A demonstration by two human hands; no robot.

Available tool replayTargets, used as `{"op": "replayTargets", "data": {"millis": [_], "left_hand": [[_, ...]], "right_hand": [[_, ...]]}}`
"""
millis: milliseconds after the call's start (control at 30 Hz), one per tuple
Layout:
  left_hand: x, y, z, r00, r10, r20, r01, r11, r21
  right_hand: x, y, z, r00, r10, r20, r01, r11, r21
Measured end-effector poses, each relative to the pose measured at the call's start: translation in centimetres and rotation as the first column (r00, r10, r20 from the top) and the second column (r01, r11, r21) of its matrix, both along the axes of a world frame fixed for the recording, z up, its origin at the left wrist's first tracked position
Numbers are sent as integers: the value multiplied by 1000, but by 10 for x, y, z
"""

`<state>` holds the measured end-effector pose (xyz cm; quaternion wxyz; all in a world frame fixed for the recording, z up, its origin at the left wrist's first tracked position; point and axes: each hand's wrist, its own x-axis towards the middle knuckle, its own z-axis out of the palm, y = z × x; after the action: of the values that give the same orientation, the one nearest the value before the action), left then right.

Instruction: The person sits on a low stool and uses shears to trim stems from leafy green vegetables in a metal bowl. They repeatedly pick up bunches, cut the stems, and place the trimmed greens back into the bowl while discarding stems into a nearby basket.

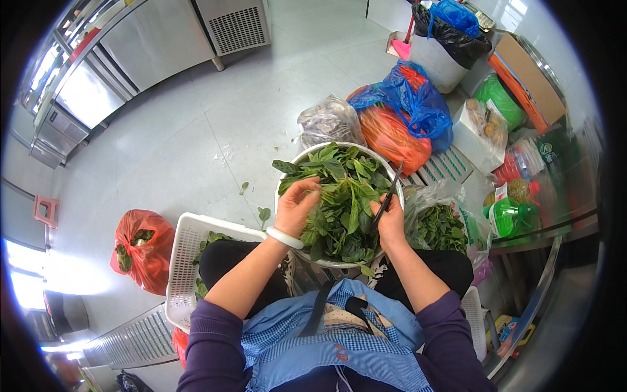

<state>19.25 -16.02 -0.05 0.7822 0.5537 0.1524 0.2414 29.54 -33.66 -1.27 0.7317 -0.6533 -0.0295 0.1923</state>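
Note:
A round white basin (397,188) heaped with leafy greens (343,215), which look like spinach, stands before my knees. Over its left part is my left hand (298,203), a pale bangle on the wrist, with thumb and fingers bent towards each other at the stems; whether it pinches a stem cannot be told. My right hand (390,218), at the basin's right side, holds a dark, narrow bladed tool (387,198), perhaps a knife or scissors, its tip pointing up and away. More greens (441,230) fill a clear plastic bag right of the basin.
A white plastic basket (183,274) with leaves is at my left, beside a red plastic bag (147,255). Beyond the basin lie a clear bag (329,122) and an orange bag (392,132) under blue plastic. A lined bin (436,63), a carton (534,83) and a green bottle (509,218) stand at right.

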Motion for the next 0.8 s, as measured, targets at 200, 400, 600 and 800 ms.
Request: {"op": "replayTargets", "data": {"millis": [200, 400, 600, 800], "left_hand": [[-6, 10, 3, 995, -91, -40, 82, 980, -184], [-8, 5, 4, 972, -164, -170, 156, 986, -62], [-9, 0, 10, 979, -115, -169, 115, 993, -16], [-10, -1, 16, 984, -109, -139, 101, 993, -58]], "right_hand": [[8, -7, -1, 994, 15, 107, 10, 974, -226], [10, -11, 11, 933, 92, 348, 36, 938, -346], [-13, -9, 28, 847, 488, 213, -300, 768, -566], [-19, -8, 38, 719, 694, 37, -436, 491, -754]]}}
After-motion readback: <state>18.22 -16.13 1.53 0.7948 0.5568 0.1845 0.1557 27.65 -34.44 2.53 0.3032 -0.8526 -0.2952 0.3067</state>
